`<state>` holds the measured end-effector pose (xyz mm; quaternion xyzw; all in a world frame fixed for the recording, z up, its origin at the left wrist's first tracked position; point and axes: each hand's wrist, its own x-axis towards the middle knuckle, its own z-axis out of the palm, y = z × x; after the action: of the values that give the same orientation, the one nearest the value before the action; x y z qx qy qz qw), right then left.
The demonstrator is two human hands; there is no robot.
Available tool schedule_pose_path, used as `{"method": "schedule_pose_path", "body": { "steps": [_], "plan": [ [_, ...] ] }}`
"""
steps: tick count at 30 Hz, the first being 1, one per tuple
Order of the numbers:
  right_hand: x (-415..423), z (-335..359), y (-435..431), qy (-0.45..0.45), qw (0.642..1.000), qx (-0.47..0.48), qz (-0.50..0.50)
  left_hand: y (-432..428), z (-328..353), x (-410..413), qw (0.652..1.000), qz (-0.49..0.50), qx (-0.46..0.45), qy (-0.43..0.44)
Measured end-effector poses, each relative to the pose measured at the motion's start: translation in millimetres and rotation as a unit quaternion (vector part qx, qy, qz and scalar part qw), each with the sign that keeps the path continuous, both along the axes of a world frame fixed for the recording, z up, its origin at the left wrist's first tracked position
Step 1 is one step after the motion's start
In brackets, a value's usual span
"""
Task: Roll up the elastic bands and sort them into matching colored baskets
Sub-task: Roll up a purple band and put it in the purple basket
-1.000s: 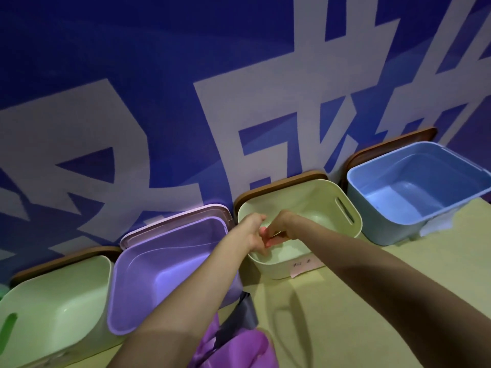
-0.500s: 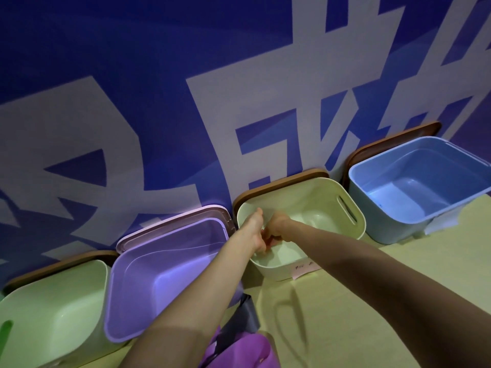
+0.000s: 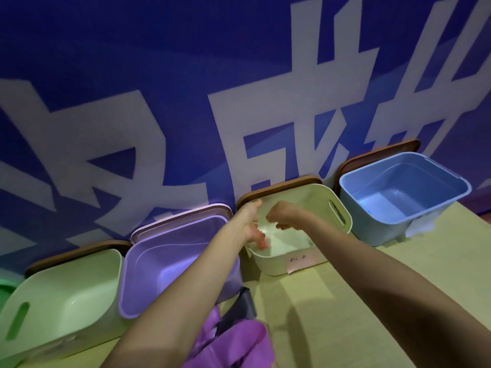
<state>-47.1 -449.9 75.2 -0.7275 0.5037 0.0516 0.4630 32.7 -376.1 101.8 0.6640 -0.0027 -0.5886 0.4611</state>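
Note:
Both my hands reach over the cream basket [image 3: 340, 208], which carries a pink label [image 3: 301, 261]. A small pink rolled band [image 3: 261, 243] sits inside the basket at its near left wall, just under the fingertips of my left hand [image 3: 249, 221]. That hand's fingers point down and look spread; I cannot tell if they still touch the roll. My right hand [image 3: 281, 217] hovers beside it with curled fingers and nothing in them. Loose purple bands [image 3: 233, 346] and a dark grey band [image 3: 245, 304] lie on the table below my left arm.
A purple basket [image 3: 170, 261] and a green basket [image 3: 61, 293] stand to the left, a blue basket [image 3: 403, 192] to the right. All stand against a blue and white wall. Lids lean behind them. Pale tabletop [image 3: 332, 314] stretches in front.
My hands held the pink roll together between them above the cream basket. They have parted, and the pink roll now sits lower inside the basket under my left fingers.

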Motion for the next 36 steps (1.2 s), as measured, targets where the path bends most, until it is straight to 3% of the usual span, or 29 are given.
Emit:
{"method": "schedule_pose_path", "body": {
  "steps": [4, 8, 12, 17, 22, 27, 28, 31, 36],
  "plan": [
    [-30, 60, 28, -0.111, 0.990, -0.090, -0.016, 50, 42, -1, 0.995, -0.011, -0.097, -0.026],
    [-66, 109, 96, -0.210, 0.958, -0.195, -0.009, 122, 61, -10, 0.967, -0.044, -0.176, -0.179],
    [-82, 105, 172, -0.310, 0.923, -0.229, 0.024, 202, 45, -9, 0.889, -0.081, -0.196, -0.407],
    [-83, 38, 237, -0.325, 0.904, -0.260, 0.094, 293, -25, -7, 0.736, -0.122, -0.222, -0.628],
    [-77, -33, 281, -0.290, 0.919, -0.219, 0.153, 351, -97, -20, 0.751, -0.108, -0.230, -0.610],
    [-69, -85, 297, -0.247, 0.909, -0.294, 0.163, 370, -134, -31, 0.715, -0.041, -0.168, -0.677],
    [-66, -92, 299, -0.242, 0.910, -0.295, 0.164, 369, -137, -31, 0.728, -0.034, -0.158, -0.667],
    [-56, -107, 302, -0.262, 0.904, -0.284, 0.182, 367, -143, -27, 0.814, -0.013, -0.171, -0.555],
    [-42, -115, 298, -0.231, 0.909, -0.312, 0.153, 362, -141, -20, 0.848, 0.024, -0.191, -0.493]
  ]
}}
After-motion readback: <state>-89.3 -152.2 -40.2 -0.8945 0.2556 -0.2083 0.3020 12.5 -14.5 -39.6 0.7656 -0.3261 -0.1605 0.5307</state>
